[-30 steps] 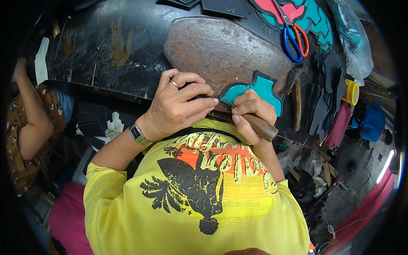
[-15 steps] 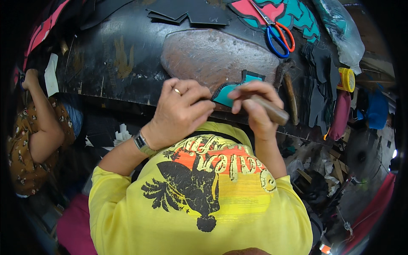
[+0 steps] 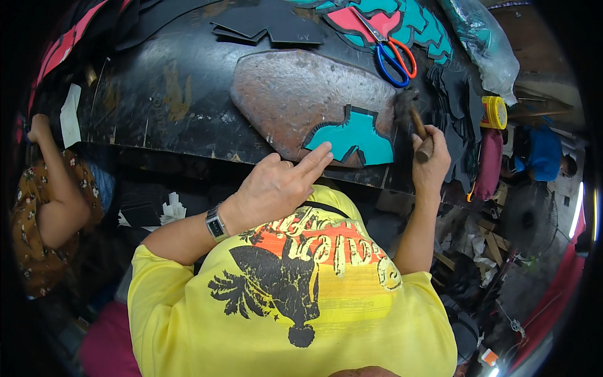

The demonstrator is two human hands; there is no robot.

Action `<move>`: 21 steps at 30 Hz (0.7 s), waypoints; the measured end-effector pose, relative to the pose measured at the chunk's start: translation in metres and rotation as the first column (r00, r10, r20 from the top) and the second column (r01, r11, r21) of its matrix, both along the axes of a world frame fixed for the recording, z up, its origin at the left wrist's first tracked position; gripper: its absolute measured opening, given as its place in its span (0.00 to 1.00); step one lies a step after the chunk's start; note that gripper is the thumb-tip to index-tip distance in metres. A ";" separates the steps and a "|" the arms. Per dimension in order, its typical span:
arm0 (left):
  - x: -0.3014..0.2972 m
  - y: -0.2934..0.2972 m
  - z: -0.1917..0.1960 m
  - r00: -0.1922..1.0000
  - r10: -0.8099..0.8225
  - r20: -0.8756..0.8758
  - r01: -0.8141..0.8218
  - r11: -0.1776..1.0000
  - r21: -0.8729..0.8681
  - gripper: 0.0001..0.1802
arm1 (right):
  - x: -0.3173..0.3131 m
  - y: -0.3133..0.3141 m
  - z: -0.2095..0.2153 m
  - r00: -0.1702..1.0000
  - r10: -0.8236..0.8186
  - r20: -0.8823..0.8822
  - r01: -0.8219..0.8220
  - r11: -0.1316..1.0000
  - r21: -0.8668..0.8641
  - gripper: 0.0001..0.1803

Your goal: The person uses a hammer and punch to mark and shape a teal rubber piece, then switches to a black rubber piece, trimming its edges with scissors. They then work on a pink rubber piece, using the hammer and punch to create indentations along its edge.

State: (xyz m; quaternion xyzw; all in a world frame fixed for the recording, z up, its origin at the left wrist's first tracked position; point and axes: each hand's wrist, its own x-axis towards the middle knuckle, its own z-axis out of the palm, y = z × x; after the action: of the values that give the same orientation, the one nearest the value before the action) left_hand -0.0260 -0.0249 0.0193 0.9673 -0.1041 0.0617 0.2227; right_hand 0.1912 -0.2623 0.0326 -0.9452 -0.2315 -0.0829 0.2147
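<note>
A teal cut piece [image 3: 355, 141] with black edging lies on the near part of a brown, stone-like slab [image 3: 308, 75], its notched side toward me. My left hand [image 3: 279, 182] is at the piece's left end, index and middle fingers stretched to its edge, the other fingers bent. To the right of the piece, my right hand [image 3: 433, 158] is closed round the wooden handle of a hammer [image 3: 419, 120]. The hammer's dark head is blurred and points away from me, by the slab's right edge.
Scissors [image 3: 394, 61] with blue and red handles lie beyond the slab, on teal and pink pieces. Black sheets [image 3: 267, 26] lie at the back; black cut pieces [image 3: 457, 119] and a yellow tub [image 3: 494, 112] stand right. Another person's arm [image 3: 59, 182] is at left.
My right hand has moved right from the teal piece and taken hold of the hammer; the wooden-looking thing it held no longer shows. My left fingers have stretched out. The teal piece shows more fully.
</note>
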 end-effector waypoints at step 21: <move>-0.005 -0.007 -0.007 0.999 -0.006 -0.037 0.013 0.984 0.178 0.40 | -0.064 0.048 0.030 0.761 0.577 -0.296 -0.520 0.816 0.253 0.24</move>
State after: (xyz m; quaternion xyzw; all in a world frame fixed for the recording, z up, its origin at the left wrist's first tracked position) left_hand -0.0311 -0.0323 0.0122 0.9838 -0.1097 0.0337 0.1376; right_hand 0.1269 -0.2143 0.0627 -0.8145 -0.4480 0.1400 0.3410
